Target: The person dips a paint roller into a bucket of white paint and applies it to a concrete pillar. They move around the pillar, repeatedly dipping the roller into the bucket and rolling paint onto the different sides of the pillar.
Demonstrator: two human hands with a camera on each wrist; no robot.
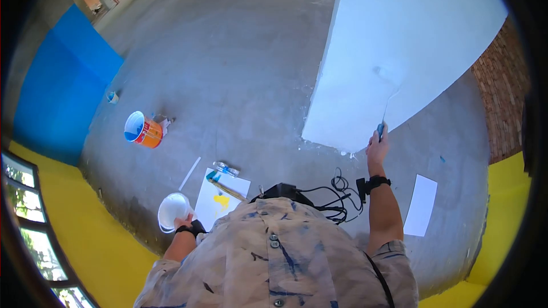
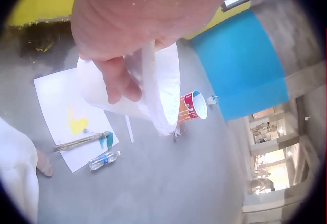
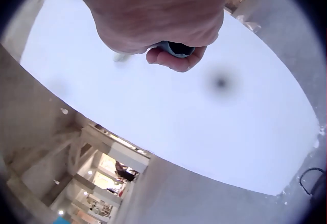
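I am gripping the handle [image 1: 381, 131] of the paint roller [image 1: 381, 72] in my right hand [image 1: 377, 148], with my fingers curled right round it. The right wrist view shows only the butt end of the handle poking out under my knuckles. The roller is lying against the white wall [image 1: 411, 28], about midway up its painted face and well in from its left edge. Its thin stem is running almost straight up from my fist, so the long axis is pointing up the wall and away from me. My right arm is reaching out in front of the wall's lower edge.

My left hand [image 1: 184, 222] is hanging low, well to the left of the wall. It is pinching the rim of a white bucket [image 1: 173, 210], thumb inside and fingers outside, with the bucket tipped so its mouth faces outward. The roller is well apart from this bucket.

Farther left of the wall, an orange bucket [image 1: 144, 130] is lying on its side on the floor [image 1: 240, 68]. A sheet of paper [image 1: 220, 197] smeared with yellow is lying between it and me.
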